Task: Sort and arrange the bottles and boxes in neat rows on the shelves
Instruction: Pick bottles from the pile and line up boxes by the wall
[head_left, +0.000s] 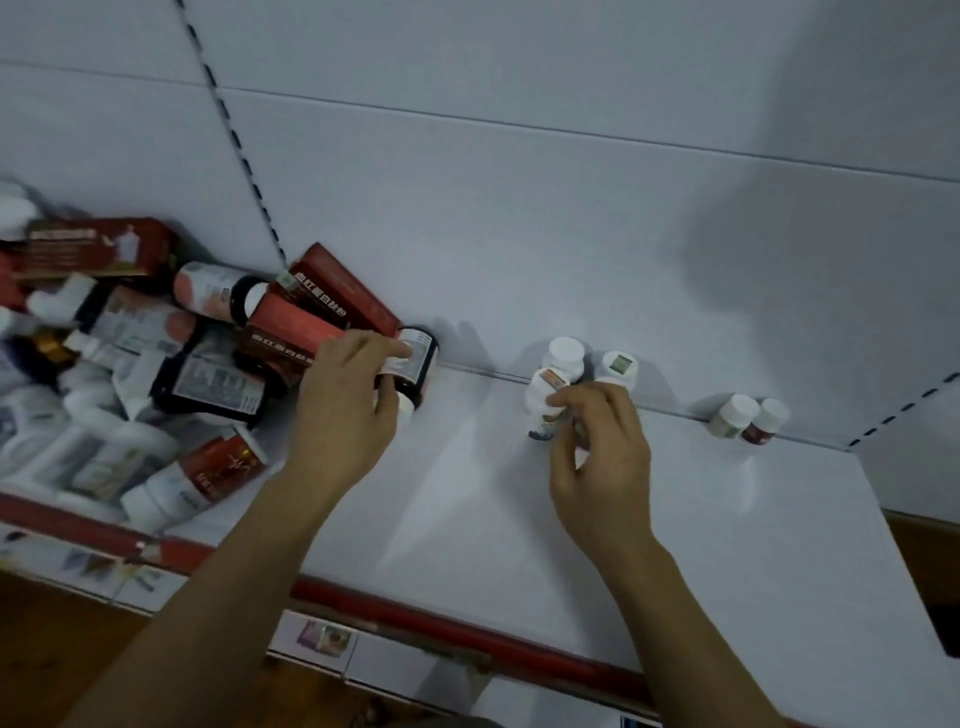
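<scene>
My left hand (347, 395) grips a dark bottle with a white label (418, 358) lying at the right edge of a jumbled pile. That pile holds red boxes (332, 306) and several bottles (208, 374) on the left of the white shelf (701, 519). My right hand (597, 447) pinches a small white bottle (543, 402), tilted, just in front of two upright white bottles (566, 356) (618, 366) at the back wall. Two more small bottles (732, 414) (766, 422) stand together further right.
The shelf has a red front rail (467, 644) with price tags under it. A slotted upright (239, 150) runs up the white back panel. A side panel closes the shelf at the right (914, 395). Brown floor shows below.
</scene>
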